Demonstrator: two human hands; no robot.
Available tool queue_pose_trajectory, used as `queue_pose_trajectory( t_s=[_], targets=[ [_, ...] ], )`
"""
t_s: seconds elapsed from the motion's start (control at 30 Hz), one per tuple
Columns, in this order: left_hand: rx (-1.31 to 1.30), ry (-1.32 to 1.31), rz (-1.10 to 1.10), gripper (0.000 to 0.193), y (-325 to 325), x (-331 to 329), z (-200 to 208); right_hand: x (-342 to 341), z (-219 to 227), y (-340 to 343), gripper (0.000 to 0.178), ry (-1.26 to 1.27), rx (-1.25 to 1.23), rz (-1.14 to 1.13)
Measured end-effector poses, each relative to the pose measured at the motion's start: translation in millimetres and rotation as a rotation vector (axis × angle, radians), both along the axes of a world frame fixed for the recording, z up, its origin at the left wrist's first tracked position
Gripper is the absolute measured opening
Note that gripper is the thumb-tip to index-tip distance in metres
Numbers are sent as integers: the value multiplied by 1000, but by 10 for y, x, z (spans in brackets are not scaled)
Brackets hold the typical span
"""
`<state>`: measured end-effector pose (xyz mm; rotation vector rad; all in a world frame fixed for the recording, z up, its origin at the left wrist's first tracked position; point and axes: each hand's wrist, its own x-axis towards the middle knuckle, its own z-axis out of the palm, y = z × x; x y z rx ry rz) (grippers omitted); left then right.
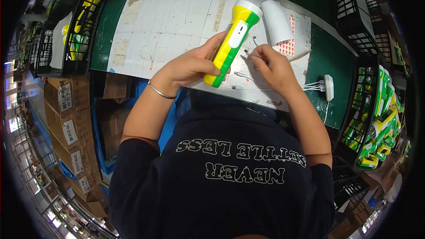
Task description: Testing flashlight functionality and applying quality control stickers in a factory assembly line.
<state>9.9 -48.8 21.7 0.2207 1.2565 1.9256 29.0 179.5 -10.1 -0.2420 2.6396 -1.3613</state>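
Your left hand [190, 66] clamps the torch [230, 44]: light, slick plastic, so grip mid-body. Your right hand [272, 64] pinches the thin, floppy cable [248, 54].

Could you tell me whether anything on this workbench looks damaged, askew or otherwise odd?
The white paper cover on the bench is worn: brown tape patches and torn spots mark it. The sticker sheet curls up at one end. The flashlight in the left hand looks intact.

The white tabletop [168, 22] is bare on the left, so hands can move there. On the right, a curled sticker sheet [281, 26], thin white cables [261, 86] and a white charger block [328, 87] block the way. Black crates [354, 17] close both sides.
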Motion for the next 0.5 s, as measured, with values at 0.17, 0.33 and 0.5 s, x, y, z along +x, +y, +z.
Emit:
queue_pose_trajectory(
  t_s=[0.17,0.33,0.5],
  targets=[
    [-450,403,102,76,250,52,-87,128,223,258,17,-119,-477,-128],
    [-429,548,49,79,451,130,-67,229,333,278,19,-101,-442,-191],
    [-565,890,139,77,525,205,-159,231,304,258,15,-141,-522,-232]
  ],
)
